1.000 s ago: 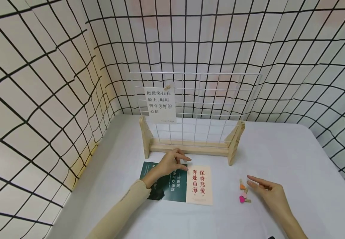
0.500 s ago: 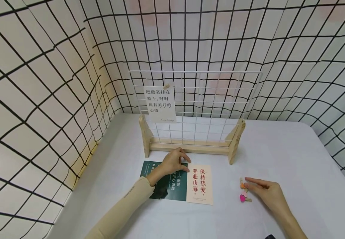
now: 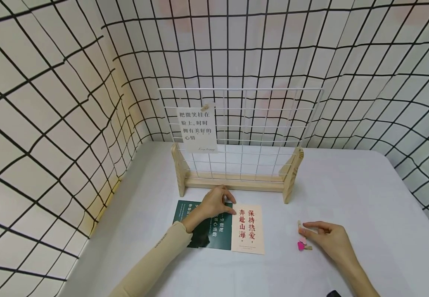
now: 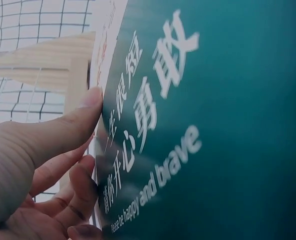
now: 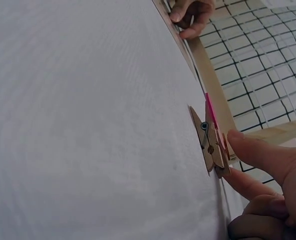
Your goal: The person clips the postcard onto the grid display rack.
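Clothespins point(image 3: 301, 246) lie bunched on the table point(image 3: 351, 185), right of the cream card point(image 3: 251, 243). Right hand point(image 3: 331, 241): thumb and forefinger slightly parted at the farthest one; can't tell if pinching. Left hand point(image 3: 214, 202): fingers loosely apart at the green card point(image 3: 219, 241), no grip seen. Pins probably light, stiff, springy; take by the tails.

The white-covered table point(image 3: 259, 274) supports a wooden stand point(image 3: 251, 186) toward the rear. In front of the stand, dark green card stock point(image 3: 219, 242) lies flat beside a cream card point(image 3: 248, 229). Small wooden clothespins point(image 3: 301, 246) lie clustered to the right of the cream card.
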The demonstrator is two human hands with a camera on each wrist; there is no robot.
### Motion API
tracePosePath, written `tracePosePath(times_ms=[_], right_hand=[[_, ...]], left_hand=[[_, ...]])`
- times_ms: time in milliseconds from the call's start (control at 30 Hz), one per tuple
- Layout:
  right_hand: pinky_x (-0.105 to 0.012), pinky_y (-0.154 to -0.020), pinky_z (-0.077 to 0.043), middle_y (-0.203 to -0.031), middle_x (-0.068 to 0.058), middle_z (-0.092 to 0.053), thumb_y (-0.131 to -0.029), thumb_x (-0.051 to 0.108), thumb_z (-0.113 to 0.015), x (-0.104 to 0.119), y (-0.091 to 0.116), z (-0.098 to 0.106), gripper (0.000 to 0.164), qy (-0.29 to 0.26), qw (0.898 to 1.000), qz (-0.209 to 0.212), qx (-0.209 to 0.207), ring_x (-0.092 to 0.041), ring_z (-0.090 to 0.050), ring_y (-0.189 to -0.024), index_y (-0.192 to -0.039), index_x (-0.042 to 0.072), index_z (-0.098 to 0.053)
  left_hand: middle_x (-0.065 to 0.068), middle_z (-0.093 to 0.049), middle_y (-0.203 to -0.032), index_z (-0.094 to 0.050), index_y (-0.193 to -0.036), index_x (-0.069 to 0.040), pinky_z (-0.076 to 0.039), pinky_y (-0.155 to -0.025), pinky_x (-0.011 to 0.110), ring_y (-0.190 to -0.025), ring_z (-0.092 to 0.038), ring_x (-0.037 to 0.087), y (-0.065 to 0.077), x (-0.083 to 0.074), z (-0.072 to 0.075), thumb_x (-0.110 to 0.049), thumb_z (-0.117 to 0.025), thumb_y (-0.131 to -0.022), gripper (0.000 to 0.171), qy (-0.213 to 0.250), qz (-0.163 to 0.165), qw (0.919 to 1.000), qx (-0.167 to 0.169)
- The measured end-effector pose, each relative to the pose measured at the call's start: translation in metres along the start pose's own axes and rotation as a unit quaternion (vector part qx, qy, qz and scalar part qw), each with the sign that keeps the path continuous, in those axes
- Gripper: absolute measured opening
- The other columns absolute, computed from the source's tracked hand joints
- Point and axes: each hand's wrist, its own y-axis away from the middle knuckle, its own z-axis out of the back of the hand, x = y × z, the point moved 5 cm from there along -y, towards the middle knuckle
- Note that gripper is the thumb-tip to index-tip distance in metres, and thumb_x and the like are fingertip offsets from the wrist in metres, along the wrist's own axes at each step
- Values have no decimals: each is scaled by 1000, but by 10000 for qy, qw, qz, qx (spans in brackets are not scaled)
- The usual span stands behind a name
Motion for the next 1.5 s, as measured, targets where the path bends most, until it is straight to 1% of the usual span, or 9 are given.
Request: tracePosePath(times_ms=[300,500,800,933,1033,1167,1233,1400,1500], right_hand=[[-30,-51,-29,-59,10,-32,-79,53,-87,6,2,-1,51,66,10000,5,2,-4,-31,-56,-104,9,-82],[-28,-51,-31,-58,11,-41,-80,50,-87,7,4,-2,45,73,9998,70,-168,-3,-37,-56,-100,9,-83],[-17,-70,-47,-89,4,-79,-87,46,-83,2,4,0,41,-134,9996,49,-252,3,-58,-77,-97,7,-79],[-24,-57,-43,-73,13,-71,-89,47,-80,-1,3,0,44,-646,9977,-172,-66,-2,-50,-58,-102,6,-77],[-29,-46,-39,-68,14,-71,-90,40,-81,-3,2,-1,41,-1241,9919,-271,7,-5,-41,-45,-102,1,-75],[-28,-44,-36,-82,14,-79,-89,30,-83,-5,1,-1,30,-1902,9812,-311,56,-1,-43,-49,-103,4,-75],[-26,-45,-35,-85,15,-79,-89,27,-84,-6,0,-1,24,-2223,9743,-357,106,3,-54,-57,-105,10,-76],[-19,-49,-39,-90,24,-77,-94,25,-79,-8,-2,-1,10,-2466,9673,-566,175,10,-63,-79,-103,22,-80],[-19,-51,-41,-83,26,-73,-96,28,-76,-7,-1,-1,6,-2410,9689,-545,156,7,-56,-69,-100,28,-80]], left_hand=[[4,-66,-103,-79,-97,-12,-44,-65,22,-72,-49,8,1,1,-1,-18,-94,-75,27,135,13,9999,47],[9,-69,-98,-74,-101,-5,-43,-60,20,-68,-50,8,3,3,0,-9,-90,-79,27,1093,123,9939,125],[18,-73,-92,-75,-99,1,-44,-57,18,-62,-55,12,5,6,4,-1,-81,-87,14,2092,-250,9774,-139],[20,-75,-96,-76,-99,1,-47,-57,18,-63,-60,13,6,9,5,-1,-76,-91,8,2444,-186,9691,-285],[19,-76,-99,-77,-100,-1,-45,-57,18,-62,-56,11,8,9,7,-4,-76,-93,8,2454,-78,9687,-366],[21,-76,-100,-78,-101,-1,-43,-57,18,-60,-53,6,9,8,8,-7,-76,-93,9,2562,37,9656,-453],[23,-76,-97,-78,-101,0,-42,-55,18,-59,-50,5,10,8,9,-7,-77,-93,11,2649,76,9630,-499],[23,-76,-96,-79,-101,-1,-41,-53,20,-58,-50,11,11,7,11,-10,-78,-92,12,2823,147,9572,-620],[16,-78,-98,-80,-100,-5,-44,-54,24,-60,-53,16,12,5,14,-12,-79,-92,10,2907,250,9538,-715]])
